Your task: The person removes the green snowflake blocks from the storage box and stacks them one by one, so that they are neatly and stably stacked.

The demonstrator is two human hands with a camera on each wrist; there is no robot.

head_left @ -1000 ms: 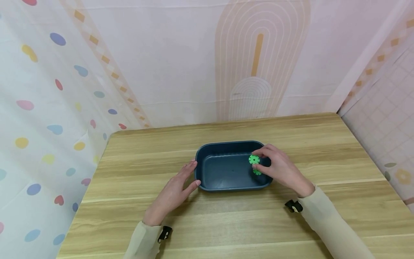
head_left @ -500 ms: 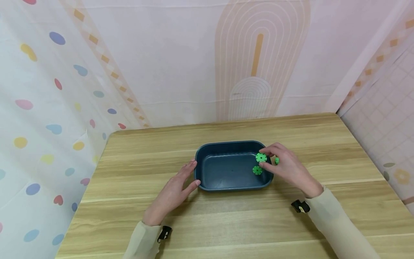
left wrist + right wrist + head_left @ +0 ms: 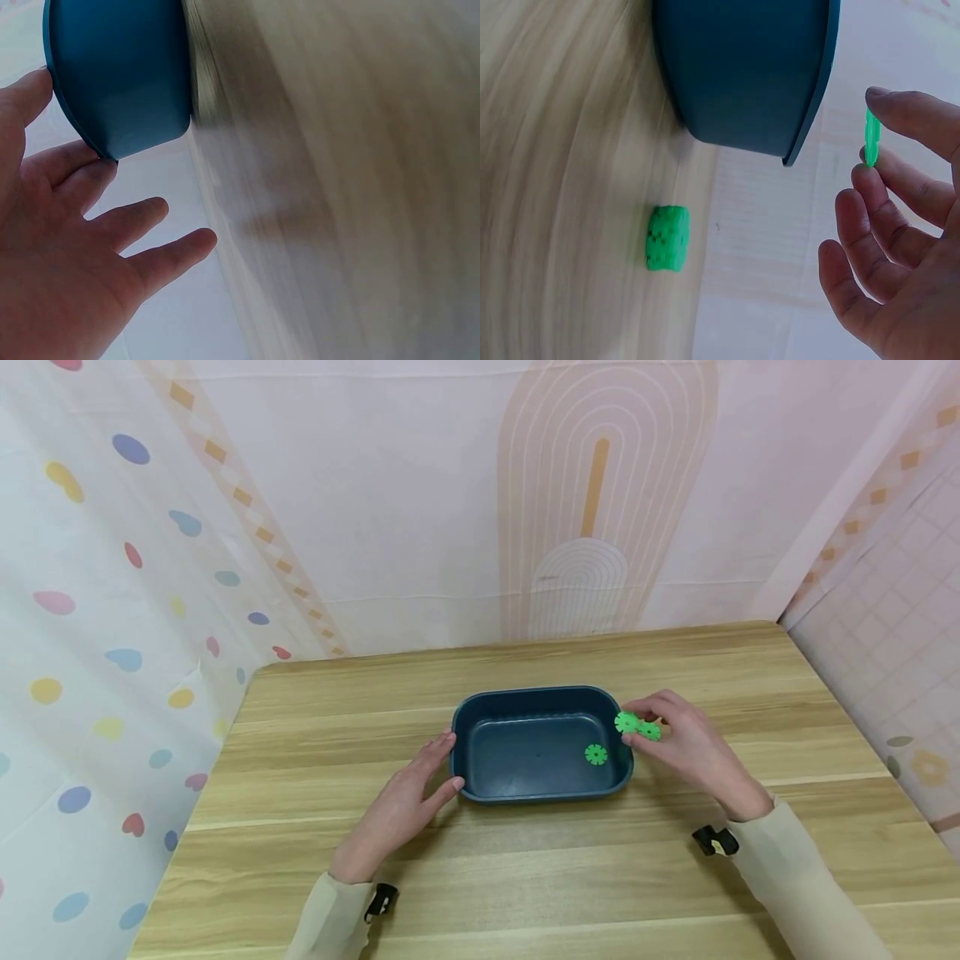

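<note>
A dark blue plastic box [image 3: 517,760] stands on the table, with one green notched disc [image 3: 596,754] lying inside near its right end. My right hand [image 3: 686,747] pinches another green notched disc [image 3: 626,722] by its edges between thumb and fingertips, over the box's right rim. In the right wrist view this disc shows edge-on, above the height of the rim. A short stack of green discs [image 3: 667,238] sits on the table just right of the box, partly behind my right hand in the head view. My left hand [image 3: 401,802] touches the box's left end with spread, relaxed fingers.
The wooden table [image 3: 315,760] extends around the box on all sides. Patterned cloth [image 3: 420,510] hangs behind it and along both sides. A small black device [image 3: 382,900] is worn at the left wrist and another black device [image 3: 715,841] at the right.
My right hand has moved right with its disc, from over the box's inside to its right rim. The disc in the box and the stack beside it are more exposed. My left hand stays put.
</note>
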